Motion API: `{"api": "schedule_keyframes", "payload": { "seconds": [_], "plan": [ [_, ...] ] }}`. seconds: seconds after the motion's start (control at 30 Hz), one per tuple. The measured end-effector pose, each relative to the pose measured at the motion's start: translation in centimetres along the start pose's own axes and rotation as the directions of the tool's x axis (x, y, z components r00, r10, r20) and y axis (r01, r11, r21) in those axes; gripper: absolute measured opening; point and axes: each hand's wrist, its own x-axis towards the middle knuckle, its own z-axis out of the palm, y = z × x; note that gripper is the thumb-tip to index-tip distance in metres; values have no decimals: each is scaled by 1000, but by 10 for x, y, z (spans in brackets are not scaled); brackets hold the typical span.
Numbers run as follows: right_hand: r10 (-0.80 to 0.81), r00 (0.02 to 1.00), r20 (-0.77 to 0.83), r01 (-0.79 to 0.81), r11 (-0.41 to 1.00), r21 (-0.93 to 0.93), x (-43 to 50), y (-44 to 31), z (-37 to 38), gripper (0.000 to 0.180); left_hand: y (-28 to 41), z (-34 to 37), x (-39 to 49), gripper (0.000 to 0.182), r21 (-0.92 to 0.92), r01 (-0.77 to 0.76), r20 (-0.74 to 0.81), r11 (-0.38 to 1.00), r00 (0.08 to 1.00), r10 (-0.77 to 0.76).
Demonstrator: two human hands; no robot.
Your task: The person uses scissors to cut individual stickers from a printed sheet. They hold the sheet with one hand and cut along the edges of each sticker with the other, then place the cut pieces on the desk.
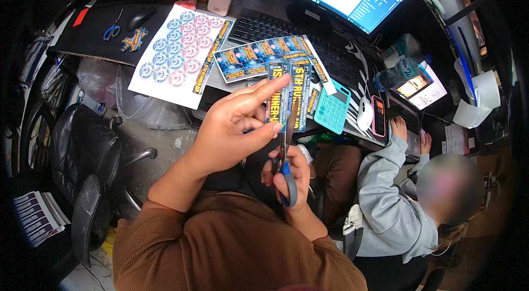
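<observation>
My left hand pinches a printed sheet piece with bold yellow lettering on a dark blue ground, thumb and fingers along its left side. In my right hand is a pair of scissors with blue and grey handles. Its blades point away from me and lie along the piece, between two printed panels. How far the cut runs is hard to see. Just beyond the piece, a larger printed sheet with matching labels lies across the desk and partly over a black keyboard.
A white sheet of round blue and red stickers lies left, near small blue scissors, cut labels and a cutter. At right are a turquoise calculator, a white mouse and a co-worker in a grey sleeve at a laptop.
</observation>
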Motion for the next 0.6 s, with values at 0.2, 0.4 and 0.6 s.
{"api": "schedule_keyframes", "payload": {
  "seconds": [0.2, 0.4, 0.6],
  "plan": [
    [-3, 1000, -2, 3, 1000, -3, 0, 1, 0, 44, -1, 0, 0, 61, 4, -13, 3, 1000, 1000, 13],
    [-13, 1000, -2, 13, 1000, -18, 0, 0, 0, 41, -1, 0, 0, 61, 10, -19, 0, 1000, 1000, 19],
    [-21, 1000, -16, 20, 999, -40, -1, -1, 0, 41, -1, -1, 0, 62, 34, -20, 9, 999, 1000, 20]
  ]
}}
